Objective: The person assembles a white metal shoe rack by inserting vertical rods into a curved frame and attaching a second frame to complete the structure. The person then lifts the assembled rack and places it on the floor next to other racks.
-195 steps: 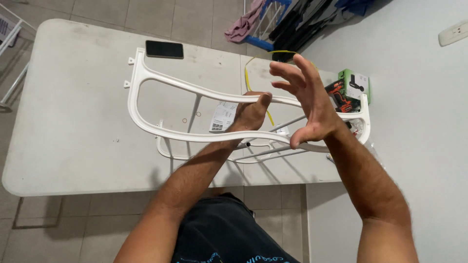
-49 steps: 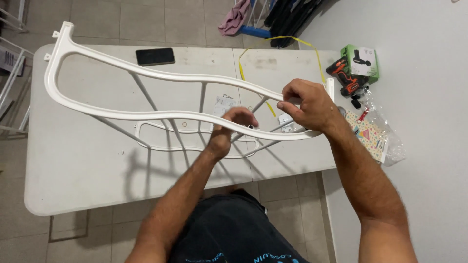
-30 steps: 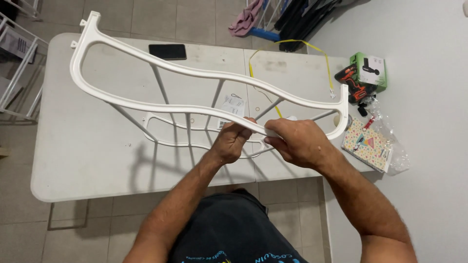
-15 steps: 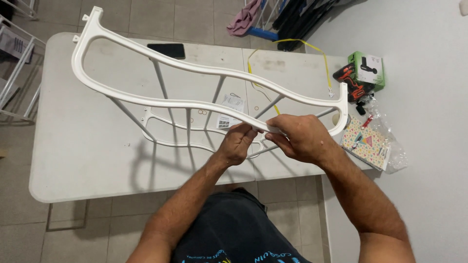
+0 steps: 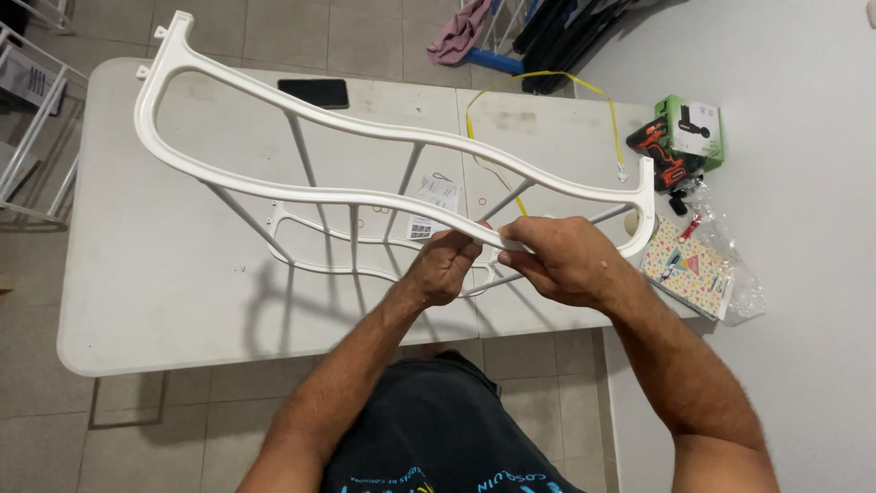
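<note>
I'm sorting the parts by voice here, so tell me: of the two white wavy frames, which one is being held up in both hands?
The larger wavy frame, gripped on its lower rail by the left hand and right hand. The smaller frame lies beneath it on the table.

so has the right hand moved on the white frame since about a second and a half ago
Yes. The right hand has come down from the white frame's upper rail to its lower rail, beside the left hand, nearer the table's front edge.

White folding tabletop (image 5: 182, 301) on tiled floor (image 5: 36, 429). Lying on it: black phone (image 5: 314, 92) at far edge, yellow tape (image 5: 511, 100), paper label slips (image 5: 431, 205), white wire frame part (image 5: 365, 251) flat near middle. At right end: orange-black drill (image 5: 659, 153) beside green box (image 5: 695, 130), colourful booklet (image 5: 689, 274) in clear plastic bag (image 5: 730, 265).
</note>
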